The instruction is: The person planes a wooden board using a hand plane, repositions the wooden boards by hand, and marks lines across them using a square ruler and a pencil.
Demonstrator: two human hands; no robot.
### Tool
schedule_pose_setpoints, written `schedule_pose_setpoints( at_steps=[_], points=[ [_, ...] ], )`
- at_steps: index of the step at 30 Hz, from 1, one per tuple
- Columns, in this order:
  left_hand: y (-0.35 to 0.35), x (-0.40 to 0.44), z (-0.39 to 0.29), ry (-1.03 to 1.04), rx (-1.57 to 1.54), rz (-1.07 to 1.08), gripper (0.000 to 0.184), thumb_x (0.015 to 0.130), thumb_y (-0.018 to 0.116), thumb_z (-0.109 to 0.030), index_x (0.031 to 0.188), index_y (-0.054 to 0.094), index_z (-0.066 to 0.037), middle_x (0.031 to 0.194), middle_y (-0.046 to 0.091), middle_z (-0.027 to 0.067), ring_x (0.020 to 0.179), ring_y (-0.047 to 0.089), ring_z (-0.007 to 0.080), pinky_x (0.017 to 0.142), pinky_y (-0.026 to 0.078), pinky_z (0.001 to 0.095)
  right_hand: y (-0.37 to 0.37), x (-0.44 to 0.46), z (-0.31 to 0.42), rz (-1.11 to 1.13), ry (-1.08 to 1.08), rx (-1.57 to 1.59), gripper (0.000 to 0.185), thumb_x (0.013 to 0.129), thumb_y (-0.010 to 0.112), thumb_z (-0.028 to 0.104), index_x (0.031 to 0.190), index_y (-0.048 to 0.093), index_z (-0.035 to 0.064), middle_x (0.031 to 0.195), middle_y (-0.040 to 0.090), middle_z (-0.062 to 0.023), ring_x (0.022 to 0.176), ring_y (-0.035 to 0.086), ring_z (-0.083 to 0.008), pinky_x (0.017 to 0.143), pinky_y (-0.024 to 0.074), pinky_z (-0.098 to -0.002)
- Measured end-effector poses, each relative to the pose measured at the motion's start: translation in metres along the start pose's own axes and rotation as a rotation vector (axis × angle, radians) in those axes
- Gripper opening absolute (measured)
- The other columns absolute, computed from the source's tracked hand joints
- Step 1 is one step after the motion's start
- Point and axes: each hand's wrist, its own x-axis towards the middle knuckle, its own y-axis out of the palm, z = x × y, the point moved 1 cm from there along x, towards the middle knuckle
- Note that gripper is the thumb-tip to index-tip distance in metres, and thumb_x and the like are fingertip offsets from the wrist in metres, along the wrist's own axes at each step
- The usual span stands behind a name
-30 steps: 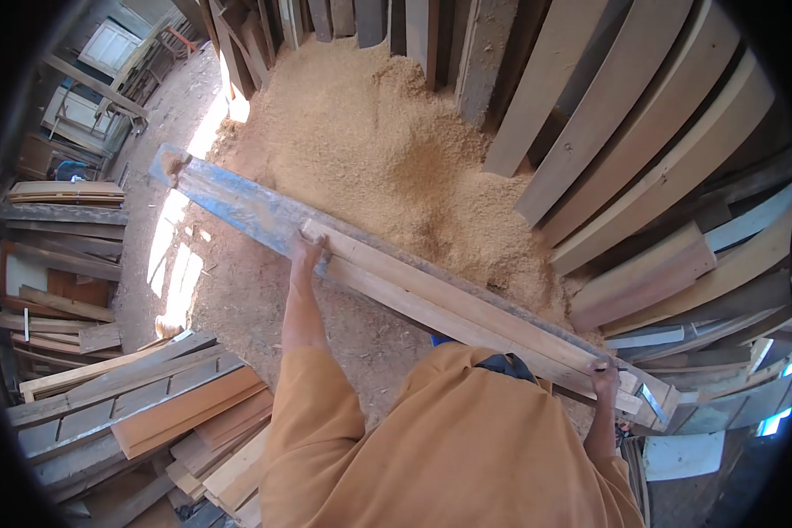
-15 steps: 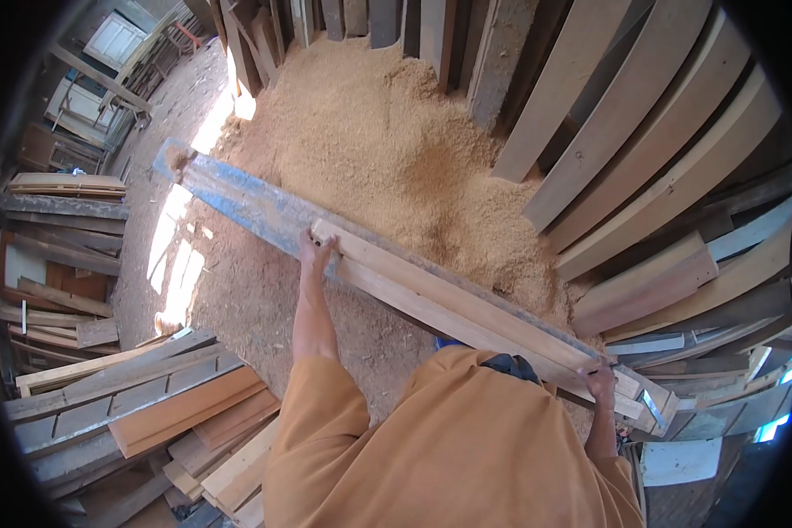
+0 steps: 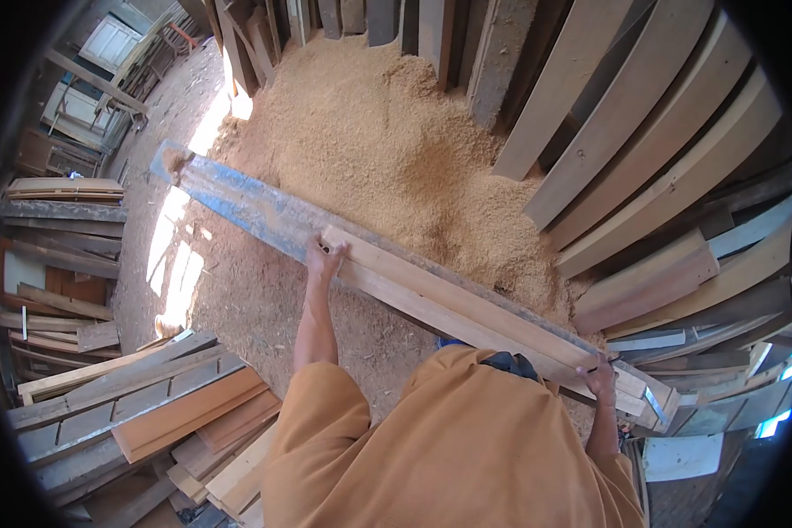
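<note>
Two pale wooden boards (image 3: 422,286) lie side by side along a long, worn bench plank (image 3: 246,201) with faded blue paint. At the boards' left end, my left hand (image 3: 326,257) is closed on the end of the upper board, with a small dark spot I cannot make out between its fingers. My right hand (image 3: 599,378) grips the boards near their right end, fingers curled over the edge. A thin dark thing, too small to name, sticks out by its fingertips. A shiny strip (image 3: 653,403) crosses the plank just right of that hand.
A sawdust heap (image 3: 352,123) spreads behind the bench. Tall planks (image 3: 607,123) lean along the back and right. Stacked timber (image 3: 123,387) lies at the lower left, with more piled boards (image 3: 62,211) at the far left. Sunlight streaks the dirt floor (image 3: 255,290).
The upper board's left end has slid slightly to the right along the bench, and my left hand has moved with it. My right hand stays in nearly the same place.
</note>
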Motion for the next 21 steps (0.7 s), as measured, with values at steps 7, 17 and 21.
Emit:
schedule_pose_setpoints(
  at_steps=[7,17,21],
  points=[
    [-0.004,-0.021,-0.028,-0.037,-0.059,0.032,0.083,0.077,0.093,-0.038,0.135,0.053,0.006,0.124,0.066,0.0269,0.114,0.064,0.0406,0.101,0.052,0.0469,-0.004,-0.002,0.001,0.026,0.018,-0.047,0.09,0.073,0.089,0.042,0.147,0.054,0.0049,0.128,0.07,-0.0247,0.123,0.065,-0.0439,0.107,0.0493,-0.0504],
    [0.061,-0.084,-0.135,0.428,0.355,0.108,0.094,0.078,0.085,-0.038,0.154,0.041,-0.004,0.149,0.049,0.0288,0.137,0.045,0.0487,0.116,0.037,0.0573,-0.008,-0.012,0.018,0.119,0.114,-0.02,0.103,0.077,0.08,0.066,0.155,0.047,0.0067,0.144,0.062,-0.0223,0.137,0.054,-0.0416,0.114,0.0397,-0.0583],
    [0.147,-0.193,-0.203,0.924,0.231,0.554,0.095,0.077,0.084,-0.042,0.154,0.042,-0.004,0.15,0.047,0.0288,0.137,0.043,0.0485,0.117,0.032,0.0615,-0.001,-0.026,0.02,-0.201,0.116,-0.02,0.08,0.082,0.082,0.049,0.143,0.057,0.0034,0.133,0.068,-0.0224,0.125,0.063,-0.0409,0.11,0.0443,-0.0519]
  ],
)
